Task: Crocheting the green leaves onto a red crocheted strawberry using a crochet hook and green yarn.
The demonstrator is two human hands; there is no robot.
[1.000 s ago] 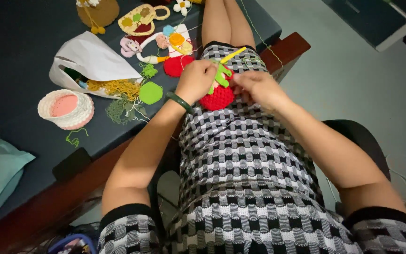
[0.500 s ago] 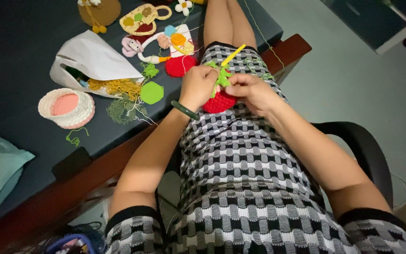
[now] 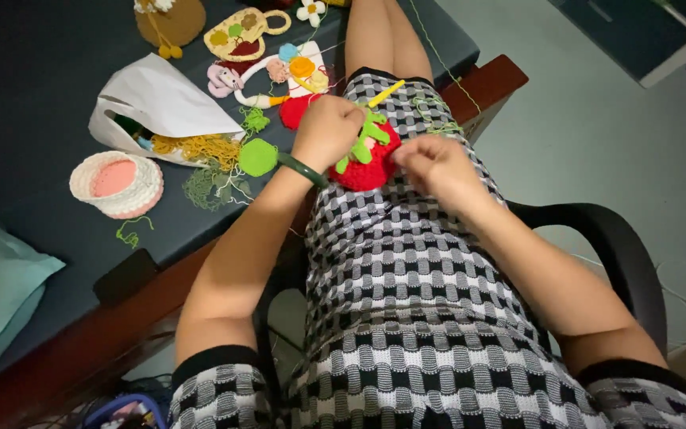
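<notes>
On the lap, over a black-and-white checked dress (image 3: 406,262), lies a red crocheted strawberry (image 3: 371,163) with green leaf points already attached at its top. Left hand (image 3: 329,131) is closed around a yellow crochet hook (image 3: 385,94) and rests against the upper edge of the strawberry, at the leaves; a dark green bangle (image 3: 302,168) circles that wrist. Right hand (image 3: 430,163) is pinched together at the fingertips just beside the red body, touching it; whether it grips yarn cannot be told. Thin green yarn (image 3: 438,56) runs up and away past the knee. Judged from its form, the red body looks complete and the leaf cap largely worked, with finishing of the green part apparently left. Beside the lap, the dark worktop (image 3: 41,95) carries a pink-and-cream crocheted basket (image 3: 117,184), a white paper bag (image 3: 160,103) spilling yellow yarn, a green hexagon piece (image 3: 257,156), and several small finished crochet figures further off.
</notes>
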